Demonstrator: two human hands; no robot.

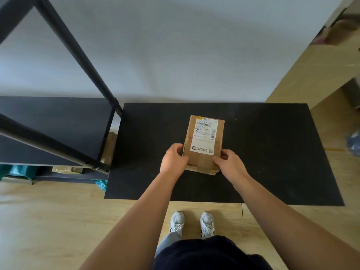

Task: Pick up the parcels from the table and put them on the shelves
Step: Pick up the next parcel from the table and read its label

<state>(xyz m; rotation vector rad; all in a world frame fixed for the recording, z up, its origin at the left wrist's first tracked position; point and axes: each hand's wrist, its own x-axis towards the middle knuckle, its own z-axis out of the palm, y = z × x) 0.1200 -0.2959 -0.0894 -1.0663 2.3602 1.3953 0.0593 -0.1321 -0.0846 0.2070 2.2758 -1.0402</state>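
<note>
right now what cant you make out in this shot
Head view only:
- Small print on the parcel label: too small to read.
- Fingertips of the left hand and right hand: hidden behind the parcel.
- Lower shelves: contents mostly covered by the boards above.
- Things at the right edge: blurred, cut off.

wall (175, 45): plain grey-white | floor (48, 221): light wood planks | light: soft, even

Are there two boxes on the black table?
No, only one box sits on the table, held between the left hand and right hand.
</note>
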